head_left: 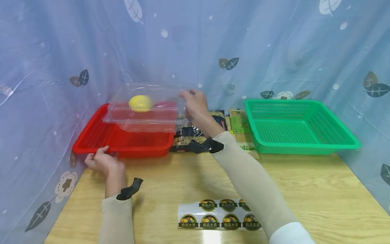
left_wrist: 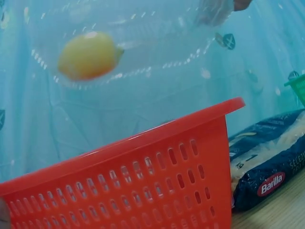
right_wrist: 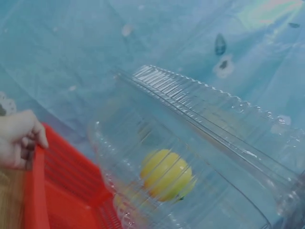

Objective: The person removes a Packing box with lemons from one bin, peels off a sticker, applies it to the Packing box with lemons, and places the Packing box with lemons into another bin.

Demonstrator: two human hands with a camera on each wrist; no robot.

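**Clear box with a lemon lifted over a red basket**

Nearest the camera, a sheet of round fruit stickers (head_left: 217,215) lies flat on the pale wooden desk (head_left: 320,189). Beyond it, the left hand (head_left: 102,162) curls its fingers over the front rim of a red plastic basket (head_left: 122,140), a shallow tray with slotted, perforated walls. The right hand (head_left: 195,103) reaches forward, its grip closed on the right end of a clear plastic box (head_left: 146,108), holding it just above the basket. The box is thin, ribbed and glossy, with a hinged lid. Inside it sits a smooth yellow lemon (head_left: 140,103), free to move.

Between the two baskets lie a dark pasta bag (left_wrist: 267,162) and a green packet (head_left: 242,128). A matching green basket (head_left: 298,127) stands well apart on the right. A blue leaf-print curtain (head_left: 274,44) hangs behind.

Risk, as a judgement: the box is held by one end only, so its flimsy wall could flex or tilt and the lemon could roll. The lid might pop open if squeezed. The box could also catch the basket's rim.
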